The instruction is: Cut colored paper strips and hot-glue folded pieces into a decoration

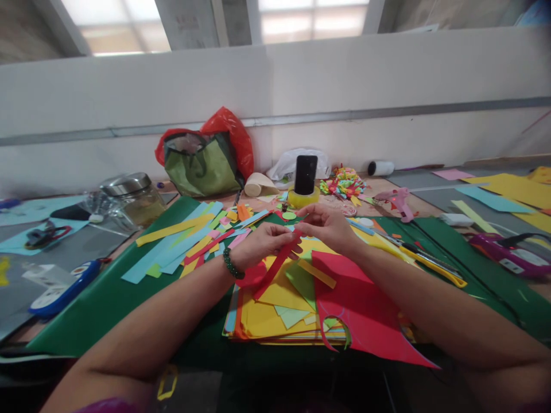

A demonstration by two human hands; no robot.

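Observation:
A red paper strip [274,271] hangs slantwise from my fingers, its lower end over the stacked paper. My left hand [263,245], with a dark green bead bracelet at the wrist, pinches the strip near its upper end. At that same end the thumb and fingertips of my right hand [326,225] are pressed together on the strip. Below lies a stack of coloured paper [275,312], yellow on top. A red sheet with rounded cut-outs [365,307] covers its right side, and a short yellow strip [317,273] rests across that sheet's edge.
Loose coloured strips [189,238] spread over the green mat [107,292] at left. A phone [306,174] stands on a yellow tape roll [303,198]. To the right lie a pink glue gun [398,203] and a yellow-handled cutter [434,267]. A glass jar [138,203] stands left.

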